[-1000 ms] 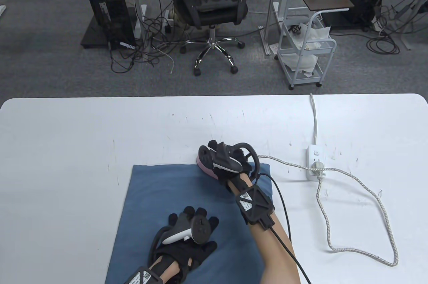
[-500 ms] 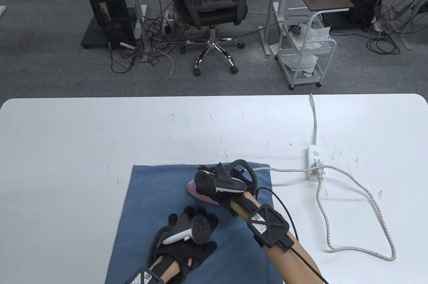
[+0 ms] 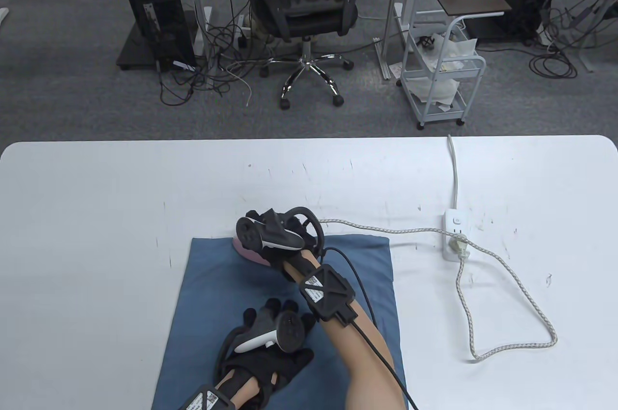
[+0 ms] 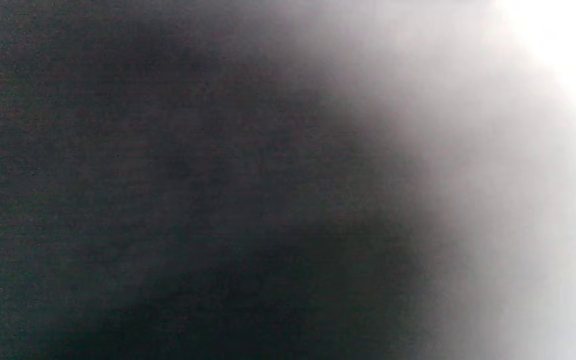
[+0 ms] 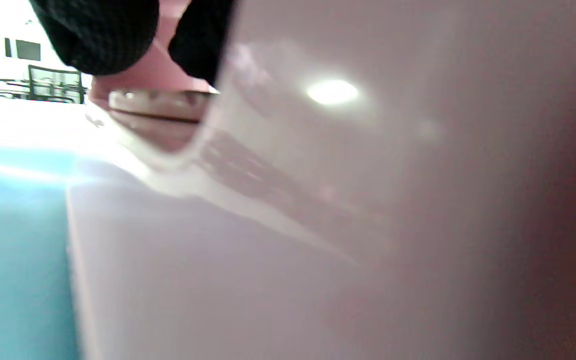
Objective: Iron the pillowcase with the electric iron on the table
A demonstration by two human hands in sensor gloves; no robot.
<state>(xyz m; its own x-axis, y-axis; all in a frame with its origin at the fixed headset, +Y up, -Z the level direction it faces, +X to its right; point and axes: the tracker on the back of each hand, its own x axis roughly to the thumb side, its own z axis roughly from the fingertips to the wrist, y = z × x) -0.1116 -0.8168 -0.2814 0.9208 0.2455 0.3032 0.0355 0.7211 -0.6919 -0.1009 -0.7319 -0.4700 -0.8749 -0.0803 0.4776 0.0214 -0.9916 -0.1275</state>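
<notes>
A blue pillowcase (image 3: 212,284) lies flat on the white table (image 3: 96,197) near its front edge. My right hand (image 3: 270,241) grips a pink electric iron (image 3: 248,251) that rests on the pillowcase's far edge, left of its middle. The iron's pale pink body (image 5: 318,200) fills the right wrist view, with my gloved fingers (image 5: 103,35) at the top and the blue cloth (image 5: 13,250) at the left. My left hand (image 3: 275,337) rests flat on the pillowcase's near part, fingers spread. The left wrist view is dark and blurred.
The iron's braided cord (image 3: 487,255) runs right to a white power strip (image 3: 454,235) and loops over the table's right side. Beyond the far edge stand an office chair (image 3: 304,9) and a white cart (image 3: 442,77).
My right hand pulled the iron toward me, then pushed it left and away to the pillowcase's far edge. The cord followed. My left hand has not moved.
</notes>
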